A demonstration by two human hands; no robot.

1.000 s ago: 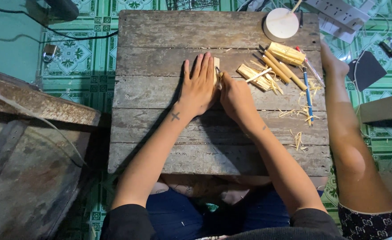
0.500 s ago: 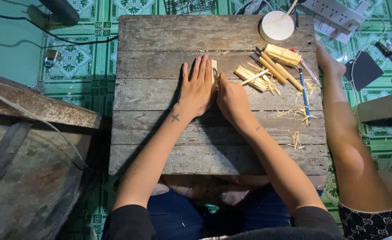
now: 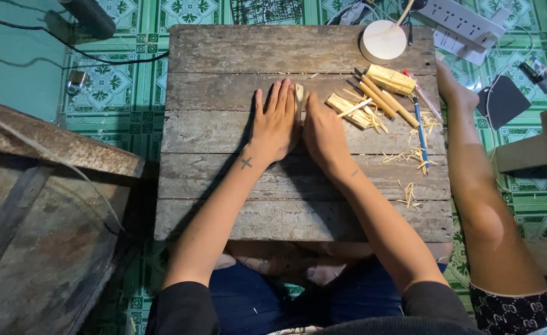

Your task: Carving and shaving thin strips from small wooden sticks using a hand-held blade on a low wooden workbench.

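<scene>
Left hand [image 3: 275,121]: flat, fingers straight and together, palm down on the surface [image 3: 224,180], its edge against a small pale wood piece [image 3: 299,99].
Right hand [image 3: 324,131]: loosely cupped, pressed to the other side of the same piece; a true grasp cannot be told.
Pale wood piece: near the centre of the surface, toward 12 o'clock, held between both hands.
At 2 o'clock of the hands: cut bamboo sticks [image 3: 354,110], thicker bamboo lengths [image 3: 388,84], a blue pen [image 3: 420,131].
At 4 o'clock: scattered shavings [image 3: 410,158].
At 1 o'clock, on the far edge: a round white disc [image 3: 382,41].
Surface: weathered grey planks, gaps between the boards.
Room: green patterned floor tiles [image 3: 106,87]; a white power strip [image 3: 459,22] at 1 o'clock; a rusted metal sheet [image 3: 44,205] at 9 o'clock; another person's bare leg [image 3: 478,192] at 3 o'clock.
</scene>
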